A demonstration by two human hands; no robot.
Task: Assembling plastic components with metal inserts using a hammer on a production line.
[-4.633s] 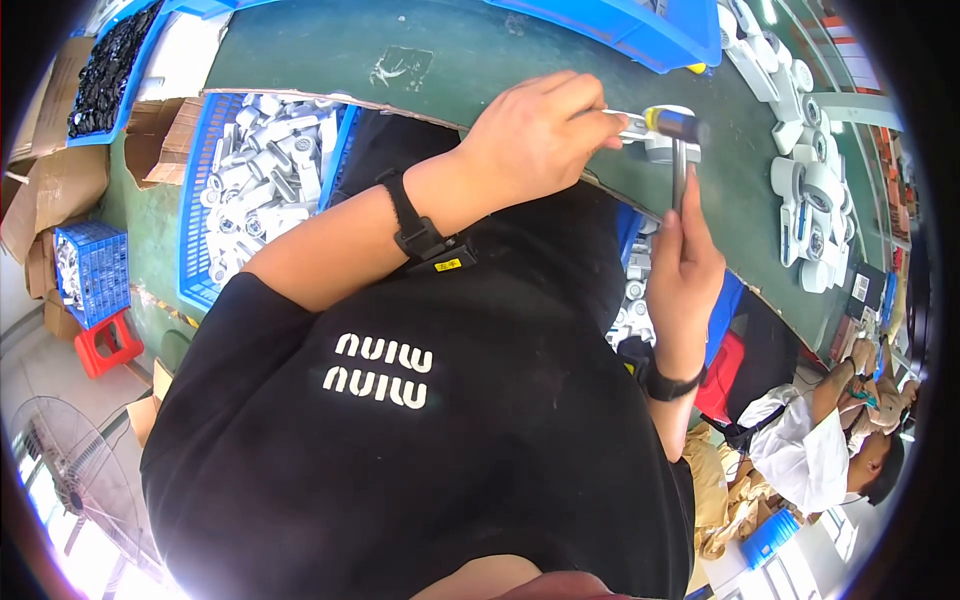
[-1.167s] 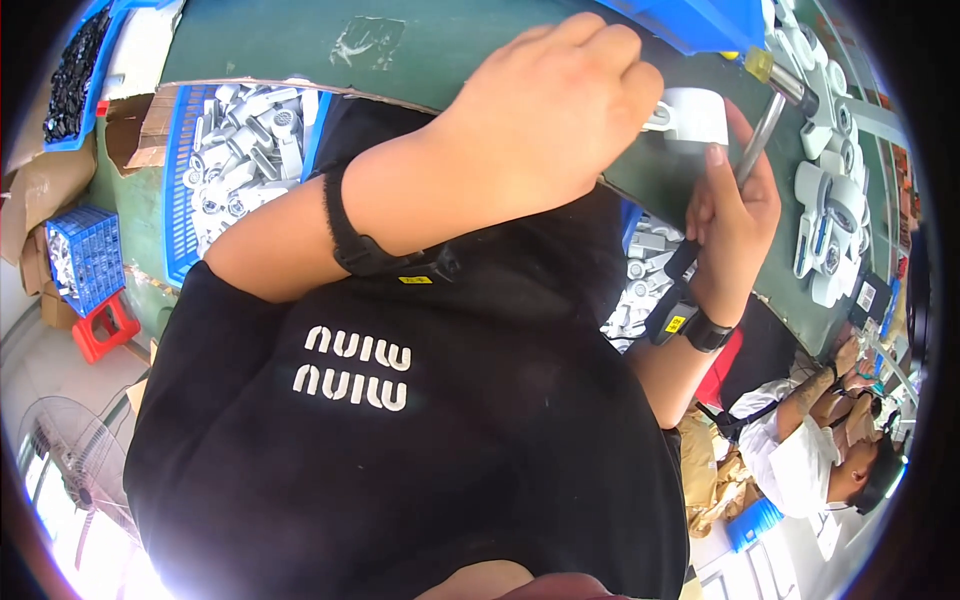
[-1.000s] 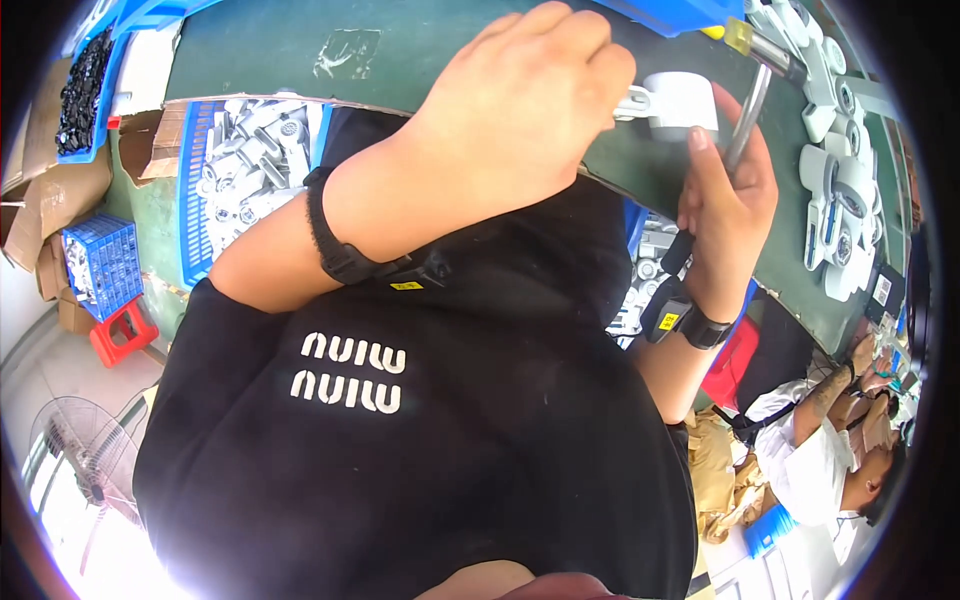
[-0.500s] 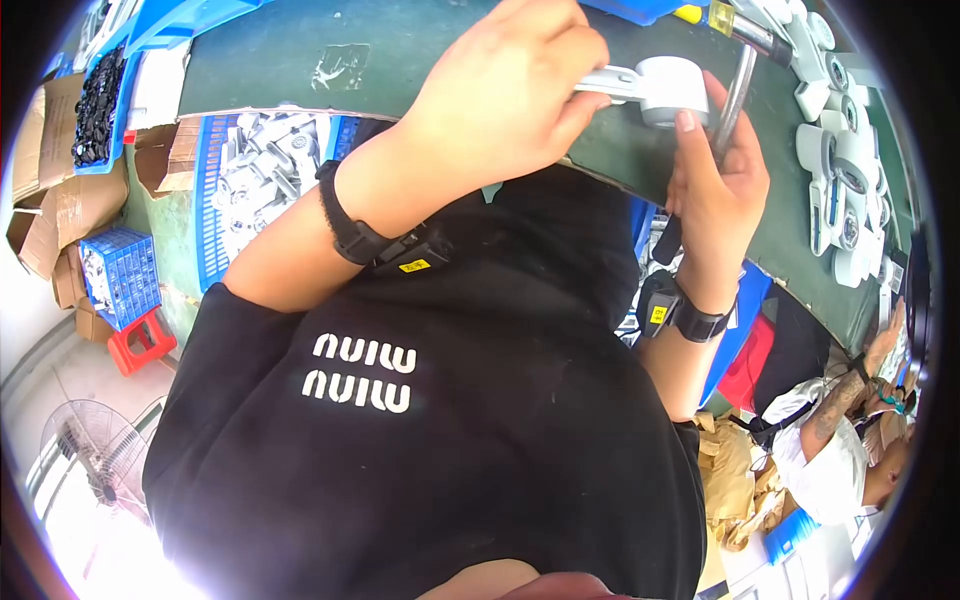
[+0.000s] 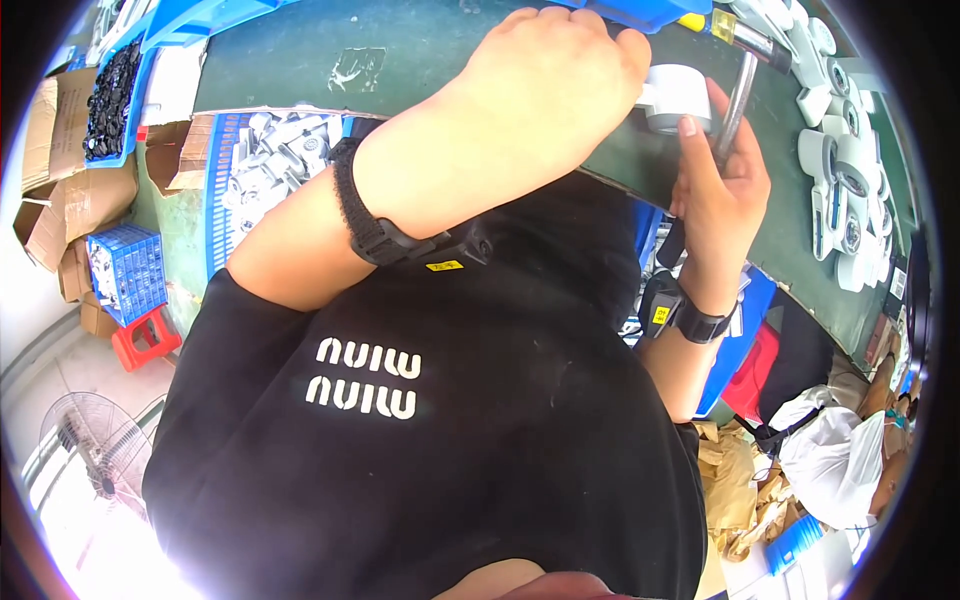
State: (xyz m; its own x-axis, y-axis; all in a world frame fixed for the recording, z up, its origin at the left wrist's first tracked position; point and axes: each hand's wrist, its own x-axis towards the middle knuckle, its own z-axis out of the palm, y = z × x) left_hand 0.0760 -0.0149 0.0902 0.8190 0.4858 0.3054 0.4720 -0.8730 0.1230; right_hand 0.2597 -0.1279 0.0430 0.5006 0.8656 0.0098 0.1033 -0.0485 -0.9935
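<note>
Above the near edge of the green workbench (image 5: 280,70), the left hand (image 5: 565,90) is grasping the white drum-headed part (image 5: 682,96) by its stem while the right hand (image 5: 725,195), clasping a hammer (image 5: 740,98), is thumbing it, apparently steadying or checking, the next move probably calling for firm support.

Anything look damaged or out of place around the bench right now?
A pale, scuffed patch on the green table stands out, breaking its even surface; I can't tell scrape from residue. Crumpled brown paper lies at lower right, possibly just packing. The held white part shows no obvious damage, but the left hand hides one end.
</note>
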